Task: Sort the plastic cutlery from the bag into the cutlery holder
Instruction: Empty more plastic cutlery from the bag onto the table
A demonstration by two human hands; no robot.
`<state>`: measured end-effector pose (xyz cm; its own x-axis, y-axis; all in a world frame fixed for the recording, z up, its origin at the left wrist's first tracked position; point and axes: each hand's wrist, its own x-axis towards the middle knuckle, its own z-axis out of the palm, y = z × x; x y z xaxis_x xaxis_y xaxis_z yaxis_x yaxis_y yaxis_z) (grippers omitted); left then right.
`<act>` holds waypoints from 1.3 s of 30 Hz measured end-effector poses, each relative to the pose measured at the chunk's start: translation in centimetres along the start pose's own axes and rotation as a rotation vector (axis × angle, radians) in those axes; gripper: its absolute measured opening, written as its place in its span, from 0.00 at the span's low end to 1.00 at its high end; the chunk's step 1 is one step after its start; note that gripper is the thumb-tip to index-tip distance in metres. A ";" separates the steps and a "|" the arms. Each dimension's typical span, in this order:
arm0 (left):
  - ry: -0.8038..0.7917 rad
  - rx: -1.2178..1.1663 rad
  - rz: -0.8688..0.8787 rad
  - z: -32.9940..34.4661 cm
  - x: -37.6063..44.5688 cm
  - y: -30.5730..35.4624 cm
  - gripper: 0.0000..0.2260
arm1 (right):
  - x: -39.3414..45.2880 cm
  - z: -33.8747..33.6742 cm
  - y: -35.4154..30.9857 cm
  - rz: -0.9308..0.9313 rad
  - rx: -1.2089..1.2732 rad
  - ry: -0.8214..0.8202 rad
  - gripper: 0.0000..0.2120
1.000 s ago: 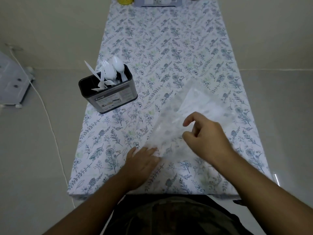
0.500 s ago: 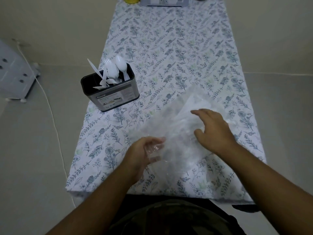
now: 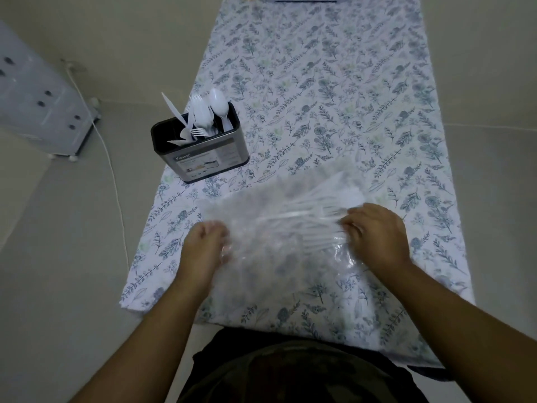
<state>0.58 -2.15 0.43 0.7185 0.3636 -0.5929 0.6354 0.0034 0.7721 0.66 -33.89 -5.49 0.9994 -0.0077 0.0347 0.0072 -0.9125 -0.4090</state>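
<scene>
Both hands grip the clear plastic bag (image 3: 279, 242) lying on the near part of the table: the left hand (image 3: 203, 248) curls its fingers round the bag's left edge, and the right hand (image 3: 377, 234) pinches its right side through the film, right where the handles of the white plastic cutlery (image 3: 316, 216) inside bunch together. Left of the bag and a little farther away, near the left edge of the floral tablecloth (image 3: 334, 97), stands the dark cutlery holder (image 3: 203, 158), with white knives, forks and spoons upright in it.
</scene>
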 end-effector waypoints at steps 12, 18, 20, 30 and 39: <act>0.011 0.756 0.661 1.6 -0.8 -3.2 0.17 | 0.9 1.9 1.4 0.046 0.075 -0.001 0.10; -0.100 1.021 0.790 2.6 0.2 -4.2 0.23 | 0.9 0.3 0.2 0.015 0.082 0.041 0.03; -0.093 1.056 0.840 2.8 0.4 -4.0 0.23 | 0.5 -0.9 -0.8 -0.008 0.087 0.102 0.03; -0.149 1.056 0.848 2.3 1.3 -5.8 0.25 | -1.9 -6.7 -5.4 -0.129 -0.006 0.256 0.05; -0.096 0.829 0.657 1.9 0.4 -7.2 0.23 | -3.5 -5.6 -3.8 -0.039 -0.094 0.172 0.05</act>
<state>-3.24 -3.77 -5.80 0.9872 -0.0115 -0.1593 0.0827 -0.8164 0.5716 -3.06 -32.72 1.03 0.9776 -0.0340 0.2079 0.0346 -0.9476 -0.3176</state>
